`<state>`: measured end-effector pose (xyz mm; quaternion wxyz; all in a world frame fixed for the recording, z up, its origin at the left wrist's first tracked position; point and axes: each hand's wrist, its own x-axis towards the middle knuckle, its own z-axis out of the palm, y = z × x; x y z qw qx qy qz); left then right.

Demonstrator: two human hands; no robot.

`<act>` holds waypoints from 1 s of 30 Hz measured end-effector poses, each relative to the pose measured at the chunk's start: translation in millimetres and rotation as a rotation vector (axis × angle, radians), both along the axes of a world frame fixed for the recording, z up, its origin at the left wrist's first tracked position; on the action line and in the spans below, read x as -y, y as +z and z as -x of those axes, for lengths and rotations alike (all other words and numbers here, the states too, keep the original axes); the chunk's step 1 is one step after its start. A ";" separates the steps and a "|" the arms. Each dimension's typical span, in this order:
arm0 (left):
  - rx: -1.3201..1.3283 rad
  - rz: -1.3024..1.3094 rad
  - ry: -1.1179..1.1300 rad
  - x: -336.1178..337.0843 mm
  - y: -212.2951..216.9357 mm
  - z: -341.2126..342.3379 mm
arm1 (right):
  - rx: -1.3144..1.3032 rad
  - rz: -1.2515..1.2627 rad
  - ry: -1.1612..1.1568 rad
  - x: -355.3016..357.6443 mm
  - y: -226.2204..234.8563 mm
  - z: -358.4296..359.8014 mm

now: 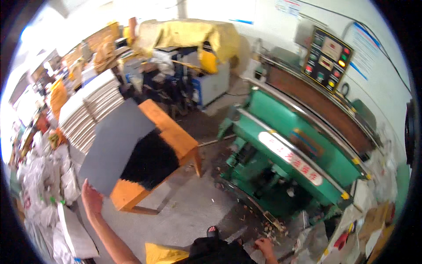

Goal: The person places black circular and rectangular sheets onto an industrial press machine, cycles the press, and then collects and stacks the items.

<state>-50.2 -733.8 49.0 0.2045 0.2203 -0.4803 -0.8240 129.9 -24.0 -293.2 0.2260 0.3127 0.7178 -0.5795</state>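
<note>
My left hand (91, 199) grips the near corner of a large, stiff grey sheet (115, 134). The sheet slants across the left part of an orange wooden table (169, 127). A piece of black, fuzzy-looking material (151, 160) lies on the tabletop, partly covered by the sheet. Low at the bottom edge, beside my dark clothing, my right hand (264, 246) hangs with its fingers curled in and nothing visible in them.
A green press-like machine (292, 149) with a black button panel (327, 59) stands on the right. Beyond the table rises a stack of pale sheets (92, 108). Plastic bags (44, 176) crowd the left, and scraps litter the floor by the machine.
</note>
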 end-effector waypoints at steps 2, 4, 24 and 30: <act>0.026 0.086 0.141 25.3 -6.0 24.2 | 0.005 0.008 0.017 -5.3 -4.9 -4.9; -0.112 0.166 0.032 41.5 -7.9 44.5 | -0.079 0.057 0.075 -1.8 30.9 11.5; 0.482 -0.070 -0.949 -458.8 -118.9 -7.3 | -0.351 -0.120 -0.897 -263.5 34.1 327.2; 0.549 -0.062 -0.859 -454.9 -128.6 -24.7 | 0.045 0.242 -0.815 -225.9 124.4 352.5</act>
